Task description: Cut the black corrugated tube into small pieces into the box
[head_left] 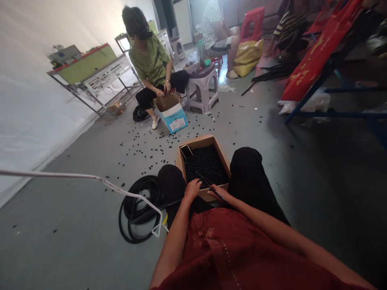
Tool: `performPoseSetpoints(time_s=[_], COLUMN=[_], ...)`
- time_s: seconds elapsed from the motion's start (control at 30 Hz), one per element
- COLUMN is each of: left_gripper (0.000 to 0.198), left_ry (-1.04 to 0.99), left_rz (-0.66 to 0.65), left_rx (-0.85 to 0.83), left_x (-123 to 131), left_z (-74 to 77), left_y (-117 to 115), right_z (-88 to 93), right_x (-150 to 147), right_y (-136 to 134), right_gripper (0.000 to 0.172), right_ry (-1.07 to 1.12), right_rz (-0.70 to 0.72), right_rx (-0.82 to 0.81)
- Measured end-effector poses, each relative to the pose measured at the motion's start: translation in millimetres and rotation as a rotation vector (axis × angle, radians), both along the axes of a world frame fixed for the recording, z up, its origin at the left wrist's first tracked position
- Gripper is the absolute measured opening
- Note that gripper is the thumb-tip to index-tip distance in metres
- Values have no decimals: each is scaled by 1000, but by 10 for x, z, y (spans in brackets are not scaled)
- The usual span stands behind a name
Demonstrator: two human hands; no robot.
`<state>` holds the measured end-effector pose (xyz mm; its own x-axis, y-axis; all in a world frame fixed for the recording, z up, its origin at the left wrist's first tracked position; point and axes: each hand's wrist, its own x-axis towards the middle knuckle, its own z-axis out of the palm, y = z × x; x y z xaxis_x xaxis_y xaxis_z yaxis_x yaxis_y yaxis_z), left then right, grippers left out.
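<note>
A cardboard box (219,146) full of small black pieces sits on the floor between my knees. My left hand (192,189) is closed at the box's near edge, gripping a thin black hose that runs back to a coil (139,207) on the floor at my left. My right hand (218,195) is closed on a thin dark tool (208,185) that points over the black pieces toward the left hand. A small open container (186,151) lies in the box's far left corner.
Black pieces (142,149) litter the grey floor ahead. A person in green sits over a blue and white box (172,112). A plastic stool (203,86), a metal-framed table (90,72) at left, a white cable (90,177), red boards and blue frames (317,60) at right.
</note>
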<state>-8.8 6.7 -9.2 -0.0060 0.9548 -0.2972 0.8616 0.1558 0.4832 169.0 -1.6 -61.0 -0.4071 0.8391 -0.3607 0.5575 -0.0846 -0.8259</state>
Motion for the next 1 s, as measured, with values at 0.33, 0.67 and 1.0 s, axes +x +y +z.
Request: performPoseSetpoints(time_s=[0.33,0.67,1.0], left_gripper=[36,39,39], left_ry=[64,77,80], left_rz=[-14,-41,-59], left_rx=[-8,-68,-22], left_x=[14,-21,-20], left_z=[47,-137,-156], left_y=[14,46,47], right_z=[11,-114,-116], right_x=[-24,-2,2], right_y=[28,45,65], right_gripper=[20,31,32], right_ry=[-133,-254,-279], right_rz=[32,111,138], right_rx=[42,-3,38])
